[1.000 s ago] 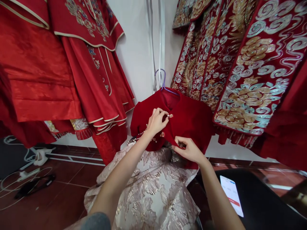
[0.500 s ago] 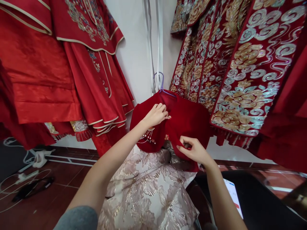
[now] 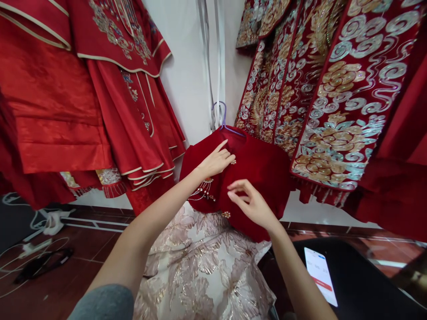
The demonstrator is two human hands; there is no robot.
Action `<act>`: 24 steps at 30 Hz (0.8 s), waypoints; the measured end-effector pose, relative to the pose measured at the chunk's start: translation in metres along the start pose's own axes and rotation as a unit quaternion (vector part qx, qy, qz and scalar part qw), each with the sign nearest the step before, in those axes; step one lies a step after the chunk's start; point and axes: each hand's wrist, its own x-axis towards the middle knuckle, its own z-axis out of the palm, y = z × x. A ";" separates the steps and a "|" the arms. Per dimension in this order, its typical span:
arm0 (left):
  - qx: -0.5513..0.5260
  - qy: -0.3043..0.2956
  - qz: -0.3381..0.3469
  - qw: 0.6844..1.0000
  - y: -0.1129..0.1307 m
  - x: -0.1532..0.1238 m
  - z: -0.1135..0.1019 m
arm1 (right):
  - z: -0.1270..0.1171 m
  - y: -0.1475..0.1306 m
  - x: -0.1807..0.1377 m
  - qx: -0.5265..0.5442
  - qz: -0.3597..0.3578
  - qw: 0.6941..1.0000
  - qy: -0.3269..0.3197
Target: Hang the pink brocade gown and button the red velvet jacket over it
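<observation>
Red garment [image 3: 270,171]: hangs in front of the person on a purple hanger [image 3: 224,111]; lower edge meets pale floral fabric [image 3: 207,266].
Left hand [image 3: 215,162]: index finger extended toward the neck opening [image 3: 236,140], other fingers folded at the upper beaded ornament [image 3: 233,162]; thumb hidden, so cannot tell whether the ornament is gripped.
Right hand [image 3: 253,204]: half open, fingers curled, visible gap between thumb and fingertips; nothing seen in it. Over the garment front; contact with the cloth unclear.
Lower ornament [image 3: 226,214]: near the garment's bottom edge, below the right hand.
Beaded tassel [image 3: 207,189]: on the garment, below the left wrist.
Phone [image 3: 320,275]: screen lit, beside the right forearm.
</observation>
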 end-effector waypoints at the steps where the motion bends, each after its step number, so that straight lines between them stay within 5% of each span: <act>1: 0.015 0.005 0.015 1.000 0.000 0.000 0.001 | 0.005 -0.003 0.008 0.016 -0.020 0.998 0.049; 6: 0.253 -0.030 0.091 0.963 0.001 -0.002 -0.002 | 0.014 -0.006 0.075 0.061 -0.106 0.961 0.247; 10: 0.398 -0.037 0.043 0.916 0.000 -0.005 -0.013 | 0.004 0.001 0.114 0.051 0.004 0.980 0.191; 14: 0.453 -0.073 -0.046 0.887 -0.012 -0.009 -0.016 | -0.004 0.003 0.105 -0.134 0.127 0.956 0.228; 19: 0.432 -0.040 -0.193 0.880 -0.033 -0.012 -0.009 | -0.017 0.006 0.085 -0.344 0.113 0.889 0.279; 24: 0.368 -0.011 -0.255 0.894 -0.041 -0.011 -0.012 | -0.045 0.007 0.082 -0.425 0.070 0.849 0.307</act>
